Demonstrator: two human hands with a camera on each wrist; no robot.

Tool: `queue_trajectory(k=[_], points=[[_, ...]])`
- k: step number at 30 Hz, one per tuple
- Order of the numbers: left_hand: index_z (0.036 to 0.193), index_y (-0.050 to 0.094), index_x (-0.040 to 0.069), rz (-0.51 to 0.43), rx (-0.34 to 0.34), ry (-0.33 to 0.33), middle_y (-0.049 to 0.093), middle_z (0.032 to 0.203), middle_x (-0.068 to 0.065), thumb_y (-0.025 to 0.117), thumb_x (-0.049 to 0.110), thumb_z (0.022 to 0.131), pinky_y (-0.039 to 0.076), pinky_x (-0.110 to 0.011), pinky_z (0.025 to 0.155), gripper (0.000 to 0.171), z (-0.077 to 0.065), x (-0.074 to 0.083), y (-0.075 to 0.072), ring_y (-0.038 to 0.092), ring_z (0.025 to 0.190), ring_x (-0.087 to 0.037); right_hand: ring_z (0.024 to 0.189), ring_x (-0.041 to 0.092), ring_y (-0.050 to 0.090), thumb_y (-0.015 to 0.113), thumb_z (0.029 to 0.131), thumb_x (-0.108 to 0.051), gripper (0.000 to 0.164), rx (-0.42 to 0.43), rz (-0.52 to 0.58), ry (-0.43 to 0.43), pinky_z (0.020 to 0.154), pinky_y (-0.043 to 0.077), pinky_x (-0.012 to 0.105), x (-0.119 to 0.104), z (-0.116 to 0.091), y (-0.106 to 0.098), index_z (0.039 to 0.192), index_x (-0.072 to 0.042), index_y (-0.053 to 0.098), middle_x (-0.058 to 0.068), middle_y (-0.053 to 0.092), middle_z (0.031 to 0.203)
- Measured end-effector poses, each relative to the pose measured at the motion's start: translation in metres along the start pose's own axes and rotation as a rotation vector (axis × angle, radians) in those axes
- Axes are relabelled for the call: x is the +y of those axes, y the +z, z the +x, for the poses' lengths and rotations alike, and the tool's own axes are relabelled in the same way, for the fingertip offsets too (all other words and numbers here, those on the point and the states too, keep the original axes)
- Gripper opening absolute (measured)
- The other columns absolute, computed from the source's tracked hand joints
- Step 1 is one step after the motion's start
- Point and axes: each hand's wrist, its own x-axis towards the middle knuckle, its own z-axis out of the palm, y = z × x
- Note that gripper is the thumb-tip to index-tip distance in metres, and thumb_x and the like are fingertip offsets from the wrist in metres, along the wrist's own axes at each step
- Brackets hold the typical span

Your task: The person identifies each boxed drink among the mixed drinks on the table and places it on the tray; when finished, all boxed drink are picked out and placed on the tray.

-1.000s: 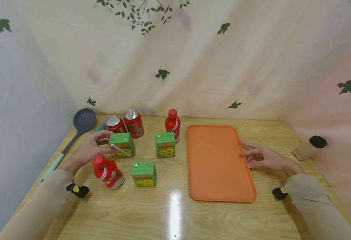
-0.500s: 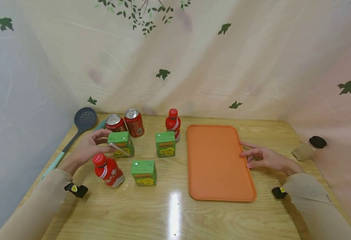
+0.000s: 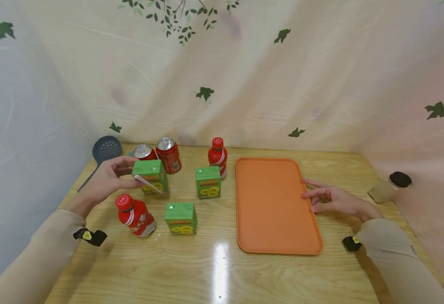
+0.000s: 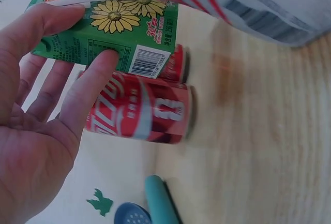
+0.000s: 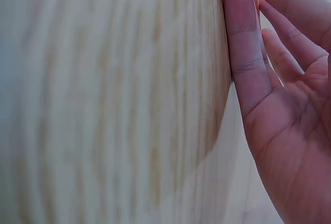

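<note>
My left hand (image 3: 109, 175) pinches a green juice box (image 3: 153, 175) with yellow flowers between thumb and fingers, its white straw along the front. In the left wrist view the juice box (image 4: 111, 32) hangs over the wood, in front of two red cola cans (image 4: 145, 107). A red bottle (image 3: 136, 217) stands just below this hand. My right hand (image 3: 334, 200) rests its fingertips on the right rim of an orange tray (image 3: 275, 207), fingers mostly extended. In the right wrist view its thumb (image 5: 245, 32) lies low along the tray's edge.
Two more green juice boxes (image 3: 208, 183) (image 3: 181, 219) and another red bottle (image 3: 217, 156) stand between left hand and tray. A slotted skimmer (image 3: 107, 150) lies at the left edge. A beige cup with black lid (image 3: 391, 185) is at the right edge. A cloth backdrop rises behind the table.
My left hand has raised the juice box a little and shifted it slightly left, away from the table. My right hand stays at the tray's rim.
</note>
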Motion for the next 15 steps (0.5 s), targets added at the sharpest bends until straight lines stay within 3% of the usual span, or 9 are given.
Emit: queue_trajectory(k=[7, 15], points=[[0.123, 0.065, 0.002, 0.034, 0.061, 0.016, 0.07, 0.113, 0.005, 0.086, -0.001, 0.079, 0.057, -0.028, 0.082, 0.049, 0.0, 0.031, -0.002, 0.068, 0.104, -0.017, 0.102, 0.018, 0.063, 0.067, 0.096, 0.001, 0.043, -0.002, 0.008, -0.016, 0.089, 0.052, 0.023, 0.001, 0.0, 0.0, 0.137, 0.007, 0.058, 0.017, 0.008, 0.168], [0.123, 0.065, 0.003, 0.04, 0.05, 0.027, 0.07, 0.115, 0.003, 0.085, -0.002, 0.079, 0.056, -0.03, 0.083, 0.049, 0.004, 0.058, -0.004, 0.067, 0.103, -0.022, 0.102, 0.018, 0.063, 0.066, 0.095, 0.003, 0.043, -0.003, 0.03, -0.03, 0.088, 0.053, 0.024, 0.002, 0.001, 0.0, 0.137, 0.009, 0.057, 0.017, 0.006, 0.168]])
